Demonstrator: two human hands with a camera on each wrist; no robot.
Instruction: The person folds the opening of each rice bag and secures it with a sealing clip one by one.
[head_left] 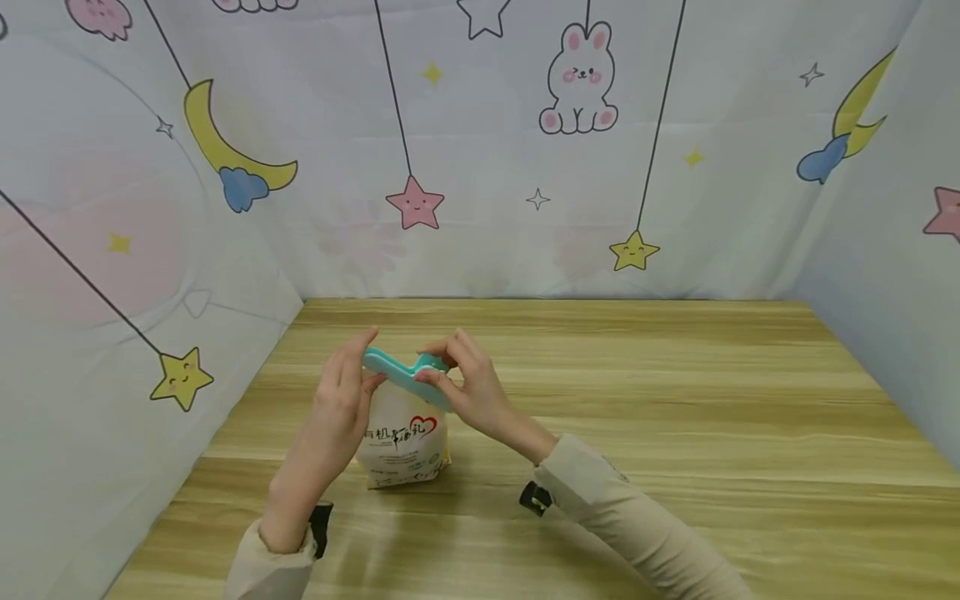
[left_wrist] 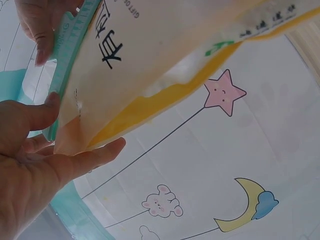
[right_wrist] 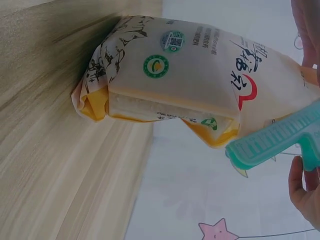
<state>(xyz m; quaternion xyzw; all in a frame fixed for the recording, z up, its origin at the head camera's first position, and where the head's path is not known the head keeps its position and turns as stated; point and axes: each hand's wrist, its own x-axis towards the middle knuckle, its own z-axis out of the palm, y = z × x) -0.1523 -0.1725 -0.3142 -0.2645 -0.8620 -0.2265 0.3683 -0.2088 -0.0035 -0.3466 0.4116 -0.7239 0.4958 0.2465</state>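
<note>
A white plastic bag (head_left: 402, 446) with printed characters, a red heart and yellow edges stands upright on the table. Across its top lies a teal bag clip (head_left: 408, 377), slanting down to the right. My left hand (head_left: 339, 408) pinches the clip's left end together with the bag's upper corner, thumb in front and fingers behind. On the raised tab near the clip's middle, my right hand (head_left: 477, 392) has its thumb and fingers pinched. The right wrist view shows the clip's ribbed free end (right_wrist: 245, 150) sticking out past the bag's side. What fills the bag cannot be made out.
The wood-grain table (head_left: 675, 417) stretches to the right of the bag. A printed cloth (head_left: 495, 150) with stars, moons and a rabbit hangs behind and at both sides. Dark wrist straps (head_left: 536, 498) sit below the sleeves.
</note>
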